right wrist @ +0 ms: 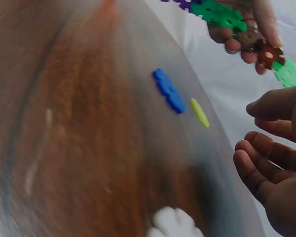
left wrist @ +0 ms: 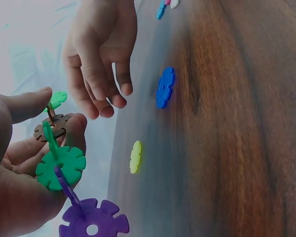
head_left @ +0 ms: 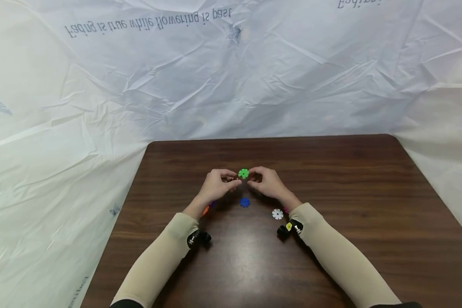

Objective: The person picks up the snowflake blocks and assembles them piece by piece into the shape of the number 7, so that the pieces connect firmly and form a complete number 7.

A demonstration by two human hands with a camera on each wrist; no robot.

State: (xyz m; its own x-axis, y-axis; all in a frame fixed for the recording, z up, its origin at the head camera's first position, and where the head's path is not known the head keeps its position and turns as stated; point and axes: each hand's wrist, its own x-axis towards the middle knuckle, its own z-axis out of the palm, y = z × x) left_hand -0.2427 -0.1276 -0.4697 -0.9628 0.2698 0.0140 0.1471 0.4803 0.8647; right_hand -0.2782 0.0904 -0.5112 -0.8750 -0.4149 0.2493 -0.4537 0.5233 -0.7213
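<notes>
Dark wood desk (head_left: 350,205): toward its far edge, the left hand (head_left: 215,184) pinches a notched-disc chain (left wrist: 69,174); the right hand (head_left: 268,183) sits relaxed, empty, beside the light-green end disc (right wrist: 289,75). A sideways knock might unslot it.

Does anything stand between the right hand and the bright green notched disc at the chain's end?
Nothing visible stands between the right hand and the bright green notched disc; the left hand holds the chain on that disc's far side.
</notes>
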